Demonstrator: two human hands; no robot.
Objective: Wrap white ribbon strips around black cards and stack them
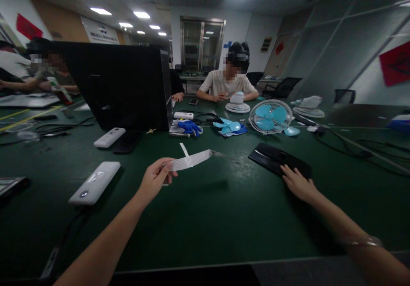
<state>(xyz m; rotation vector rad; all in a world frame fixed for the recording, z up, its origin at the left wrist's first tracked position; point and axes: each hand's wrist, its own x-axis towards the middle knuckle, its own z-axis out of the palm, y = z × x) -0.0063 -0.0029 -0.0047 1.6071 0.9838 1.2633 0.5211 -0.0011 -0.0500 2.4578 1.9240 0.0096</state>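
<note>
Left hand (pixel 154 178) pinching one paper strip (pixel 191 160)

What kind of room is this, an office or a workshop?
Probably an office used as a shared workroom: a long green table with a black monitor, small fans partly taken apart, and another person seated across under ceiling lights.

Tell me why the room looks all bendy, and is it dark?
Head view: the wide lens bows the table edge and walls; ceiling lights glare while the tabletop stays dim; the left hand with its paper strip is sharp, and the right hand casts a soft shadow.
</note>
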